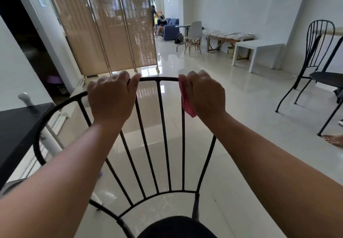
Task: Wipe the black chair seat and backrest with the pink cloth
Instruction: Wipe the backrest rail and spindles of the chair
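The left forearm (70,163) and right forearm (269,154) are bare along their whole visible length, near edge to wrist. The left grip (111,96) and right grip (204,94) are bare hands; one left fingertip (137,75) shows a pale nail.

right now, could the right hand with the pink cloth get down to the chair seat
Probably yes. The right hand holds the pink cloth on the backrest's top rail, and the seat lies on the near side of the bars, nothing visible between.
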{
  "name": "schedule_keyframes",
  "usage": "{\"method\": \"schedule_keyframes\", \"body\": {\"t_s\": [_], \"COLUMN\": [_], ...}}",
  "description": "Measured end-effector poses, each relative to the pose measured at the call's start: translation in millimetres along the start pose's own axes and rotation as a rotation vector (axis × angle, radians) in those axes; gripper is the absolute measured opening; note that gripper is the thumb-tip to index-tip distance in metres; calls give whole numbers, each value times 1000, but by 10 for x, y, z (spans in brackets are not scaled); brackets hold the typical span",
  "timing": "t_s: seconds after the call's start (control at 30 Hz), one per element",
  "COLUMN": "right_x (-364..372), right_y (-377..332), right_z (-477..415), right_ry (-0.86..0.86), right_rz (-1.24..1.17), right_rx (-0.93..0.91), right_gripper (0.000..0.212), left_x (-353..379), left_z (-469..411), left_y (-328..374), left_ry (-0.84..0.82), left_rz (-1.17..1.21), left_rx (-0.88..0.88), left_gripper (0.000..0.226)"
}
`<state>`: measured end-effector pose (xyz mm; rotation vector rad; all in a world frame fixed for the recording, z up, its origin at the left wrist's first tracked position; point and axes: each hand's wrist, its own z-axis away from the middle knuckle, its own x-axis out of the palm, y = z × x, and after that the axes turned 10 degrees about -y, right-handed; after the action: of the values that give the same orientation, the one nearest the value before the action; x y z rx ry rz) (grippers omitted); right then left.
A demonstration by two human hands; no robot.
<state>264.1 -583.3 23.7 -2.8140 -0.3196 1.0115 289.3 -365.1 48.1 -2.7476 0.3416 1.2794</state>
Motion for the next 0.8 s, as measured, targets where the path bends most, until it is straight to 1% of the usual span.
{"method": "schedule_keyframes", "body": {"t_s": [0.13,0.27,0.3,0.4,0.43,0.57,0.67,0.8], "right_x": [68,61,57,111,141,325,532,928], "right_y": [40,52,52,86,101,150,112,0], "right_z": [163,241,254,336,380,705,1033,1684], "right_ry": [85,72,62,94,118,171,227,162], "right_rz": [-75,-110,-123,-142,-163,-295,-365,-458], "right_rx": [185,254,268,322,343,483,569,664], "right_gripper": [42,49,50,45,44,38,29,26], "left_x": [33,8,0,55,92,261,366,436], "left_z": [-9,-30,-43,-63,-64,-63,-109,-186], "left_y": [19,111,164,458,558,680,641,636], "left_ry": [23,-16,-26,-48,-45,22,89,67], "left_rz": [-30,-63,-64,-61,-71,-113,-107,-103], "left_rx": [-12,-81,-55,159,183,99,101,87], "left_gripper": [62,62,60,54,53,57,59,62]}}
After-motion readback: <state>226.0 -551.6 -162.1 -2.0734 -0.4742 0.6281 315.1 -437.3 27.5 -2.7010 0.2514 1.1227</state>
